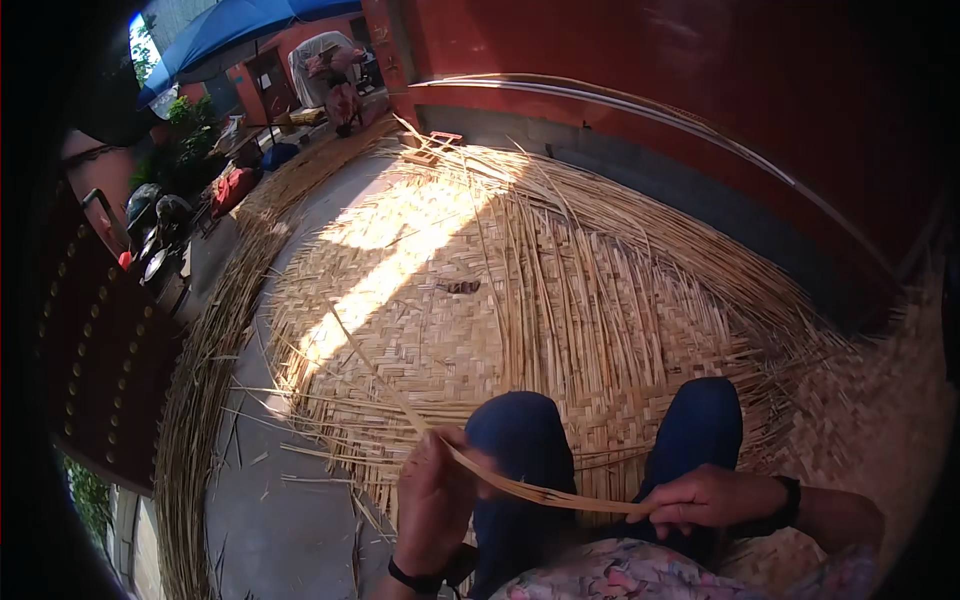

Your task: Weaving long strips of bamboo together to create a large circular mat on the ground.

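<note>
A long, flat reed strip (525, 491) bows slightly between my two hands, above my knees. My left hand (437, 487), raised at the lower middle, pinches it between thumb and fingers; its thin far part slants up and left over the mat. My right hand (694, 501) grips the strip's near end at the right thigh. Dark bands circle both wrists. Below and ahead spreads a woven reed mat (442, 337) in a crossed pattern, with loose strips (577, 307) lying lengthwise on its right half and unwoven ends sticking out at its left edge.
A long bundle of reeds (660, 225) lies along the red wall (637, 45). Another row of reeds (202, 382) runs down the left side of the concrete floor (277, 540). A studded dark door (105, 352) stands at left. A person (343, 101) is far back, near a blue umbrella (240, 34).
</note>
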